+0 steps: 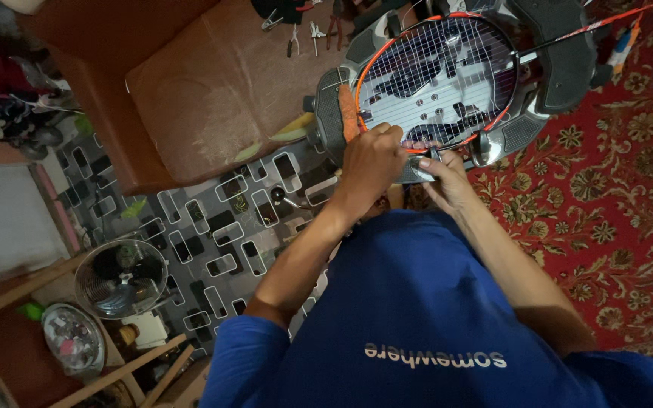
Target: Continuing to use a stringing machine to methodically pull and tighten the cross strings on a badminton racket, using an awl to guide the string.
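Racket [438,75] lies just beyond both hands, left hand [370,162] touching frame.

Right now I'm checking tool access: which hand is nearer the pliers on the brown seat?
Left. The left hand is at the racket frame's near edge, below the pliers; the right hand lies farther right.

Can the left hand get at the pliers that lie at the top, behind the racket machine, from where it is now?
Probably not easily: the left hand is on the racket frame, and the pliers lie beyond the machine.

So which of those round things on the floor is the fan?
The larger one, the fan, with its wire cage and visible blades; the smaller round thing below it is flat, patterned and bladeless.
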